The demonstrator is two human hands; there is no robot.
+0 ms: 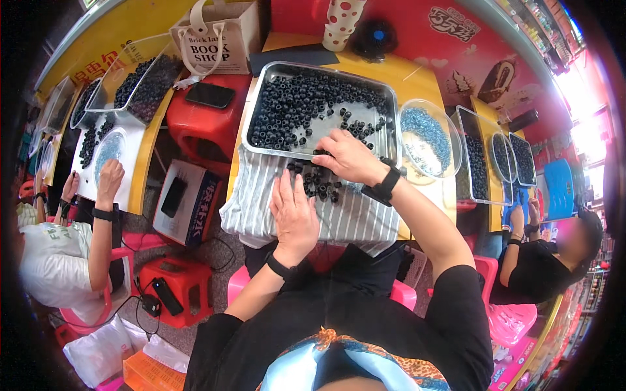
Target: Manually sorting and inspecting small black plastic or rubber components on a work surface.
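Note:
Both my hands are at the near edge of a metal tray [394, 107] holding many small black beads with holes [293, 98]. My left hand [293, 218] lies with its fingers stretched out on a grey striped cloth [261, 195], beside a loose pile of the same beads [323, 186]. Over the tray's near rim bends my right hand [352, 156], its fingers curled close together; whatever lies between the fingertips is hidden. Right of the tray stands a round clear dish [456, 159] of tiny light-blue pieces [424, 137].
Dotted paper cups [338, 29], a dark round object [375, 39] and a canvas bag [218, 39] stand at the back. A phone [210, 95] lies on a red stool [189, 124] to the left. Other people sit at tables with similar beads on both sides.

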